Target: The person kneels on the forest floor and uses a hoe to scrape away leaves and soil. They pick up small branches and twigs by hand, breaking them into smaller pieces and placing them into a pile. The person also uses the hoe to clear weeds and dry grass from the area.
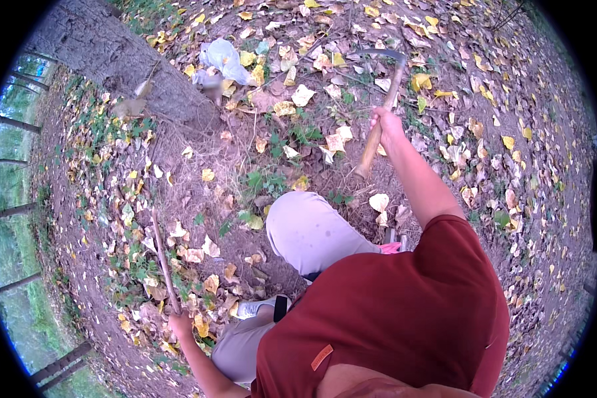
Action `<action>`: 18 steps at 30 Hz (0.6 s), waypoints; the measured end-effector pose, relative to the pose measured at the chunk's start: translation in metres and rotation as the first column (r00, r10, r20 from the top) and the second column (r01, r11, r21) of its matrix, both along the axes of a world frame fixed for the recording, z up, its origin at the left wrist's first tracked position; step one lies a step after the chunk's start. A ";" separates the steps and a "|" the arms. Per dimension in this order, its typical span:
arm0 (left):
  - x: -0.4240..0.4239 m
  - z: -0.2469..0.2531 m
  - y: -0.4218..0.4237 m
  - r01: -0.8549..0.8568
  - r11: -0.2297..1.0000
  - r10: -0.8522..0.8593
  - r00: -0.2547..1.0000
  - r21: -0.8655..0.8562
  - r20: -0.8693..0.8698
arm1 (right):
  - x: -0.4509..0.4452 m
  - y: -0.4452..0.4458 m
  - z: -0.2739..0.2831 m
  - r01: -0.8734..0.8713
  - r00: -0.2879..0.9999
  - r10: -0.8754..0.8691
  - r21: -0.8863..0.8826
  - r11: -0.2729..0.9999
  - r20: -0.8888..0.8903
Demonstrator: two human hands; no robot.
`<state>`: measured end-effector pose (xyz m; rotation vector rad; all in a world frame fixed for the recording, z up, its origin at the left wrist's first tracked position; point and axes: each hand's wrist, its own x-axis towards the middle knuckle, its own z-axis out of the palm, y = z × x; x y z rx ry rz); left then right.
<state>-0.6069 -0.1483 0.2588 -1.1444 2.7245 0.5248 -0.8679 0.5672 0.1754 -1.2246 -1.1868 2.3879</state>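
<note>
My right hand (389, 125) grips the wooden handle of a sickle (396, 82) at the upper right. Its curved metal blade points left, low over or on the leaf-strewn ground; which, I cannot tell. At the lower left, my left hand (181, 326) is closed around the near end of a thin wooden stick (163, 258), whose far part reaches up over leaves and green plants. Between the hands lie bare soil, dry grass and low green weeds (262, 181).
A thick tree trunk (129, 64) rises at the upper left, with a crumpled translucent plastic bag (226, 59) near its base. Fallen leaves cover much of the ground. My bent knee (313, 231) is in front of me. Several other trunks stand at the far left.
</note>
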 end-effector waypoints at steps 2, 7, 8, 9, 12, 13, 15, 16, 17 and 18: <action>0.000 0.002 0.006 0.015 0.999 -0.014 1.000 -0.034 0.024 | -0.008 0.018 -0.019 0.099 0.994 -0.100 0.032 0.995 0.038; 0.005 0.002 0.004 0.036 0.999 -0.035 0.999 -0.022 0.016 | 0.001 0.024 -0.049 0.237 0.952 -0.249 0.089 0.968 0.176; 0.003 0.001 0.004 0.038 0.999 -0.038 0.999 0.004 -0.001 | 0.012 0.025 -0.060 0.200 0.962 -0.209 0.067 0.978 0.176; 0.002 0.000 0.005 0.035 0.999 -0.035 0.999 0.029 -0.017 | 0.022 0.025 -0.068 0.158 0.971 -0.163 0.043 0.987 0.176; 0.007 -0.004 -0.004 0.022 0.999 -0.022 1.000 0.039 -0.002 | 0.069 0.014 -0.072 -0.020 0.984 0.019 0.004 1.000 0.175; 0.007 -0.006 -0.007 0.024 0.999 -0.024 1.000 0.036 0.014 | 0.088 0.017 -0.072 -0.100 0.978 0.098 0.005 0.995 0.183; 0.005 -0.007 -0.006 0.007 1.000 -0.007 0.999 0.015 0.052 | 0.119 0.015 -0.054 -0.225 0.955 0.236 -0.080 0.971 0.182; 0.002 -0.006 -0.002 0.001 1.000 -0.002 0.997 0.007 0.071 | 0.133 0.016 -0.043 -0.236 0.954 0.253 -0.114 0.965 0.160; -0.005 -0.004 0.007 0.038 0.999 -0.036 0.994 -0.015 0.103 | 0.144 0.019 -0.032 -0.246 0.954 0.266 -0.146 0.958 0.138; -0.014 0.002 0.018 0.077 0.996 -0.071 0.988 -0.038 0.136 | 0.158 0.019 -0.022 -0.255 0.954 0.278 -0.180 0.950 0.115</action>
